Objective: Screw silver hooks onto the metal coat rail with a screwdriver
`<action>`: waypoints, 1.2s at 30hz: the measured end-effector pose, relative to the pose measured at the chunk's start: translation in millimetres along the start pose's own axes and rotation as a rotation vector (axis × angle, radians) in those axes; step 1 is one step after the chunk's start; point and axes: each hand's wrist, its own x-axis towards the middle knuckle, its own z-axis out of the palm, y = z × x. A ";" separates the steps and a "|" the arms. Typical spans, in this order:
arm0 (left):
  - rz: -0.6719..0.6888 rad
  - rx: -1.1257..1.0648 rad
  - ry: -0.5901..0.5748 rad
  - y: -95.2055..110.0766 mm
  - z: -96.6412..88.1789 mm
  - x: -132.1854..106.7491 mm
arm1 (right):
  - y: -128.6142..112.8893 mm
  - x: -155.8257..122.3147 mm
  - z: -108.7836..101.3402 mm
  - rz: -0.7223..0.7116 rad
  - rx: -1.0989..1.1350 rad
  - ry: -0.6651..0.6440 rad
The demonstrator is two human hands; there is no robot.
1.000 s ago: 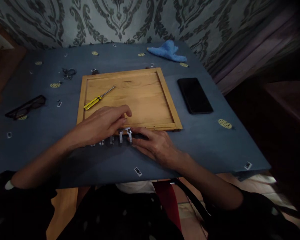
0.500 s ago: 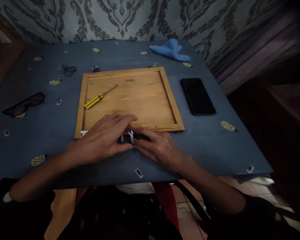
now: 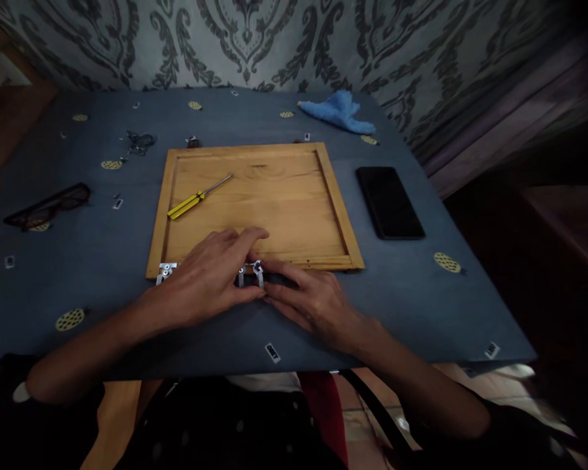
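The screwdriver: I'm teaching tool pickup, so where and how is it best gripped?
Probably around the yellow handle, from above and the person's left. The screwdriver lies slanted on the wooden panel, its thick handle near the panel's left side and its thin shaft pointing away to the right.

The table (image 3: 402, 294) shows a blue-grey surface patterned with yellow spotted ovals (image 3: 447, 262) and small lettered tags (image 3: 272, 353). Flat on its middle lies a framed wooden panel (image 3: 284, 212), with a black phone (image 3: 391, 203) just to the right and a crumpled blue cloth (image 3: 337, 112) beyond the far right corner. Left of the panel lie dark-framed glasses (image 3: 49, 207) and, farther back, a small dark cluster of pieces (image 3: 140, 141).
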 end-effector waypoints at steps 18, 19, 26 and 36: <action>-0.017 -0.013 -0.020 1.2 -0.1 1.7 | 3.0 -0.4 -5.1 -0.029 -0.074 -0.059; -0.013 -0.012 -0.021 0.9 -0.1 1.6 | 3.2 -0.7 -4.9 -0.029 -0.080 -0.061; 0.064 -0.030 -0.091 -2.8 -13.1 0.2 | 6.2 -1.3 -2.3 -0.040 -0.123 -0.055; 0.000 0.054 -0.186 2.3 -19.5 16.6 | 7.9 -1.9 -2.7 -0.055 -0.132 -0.064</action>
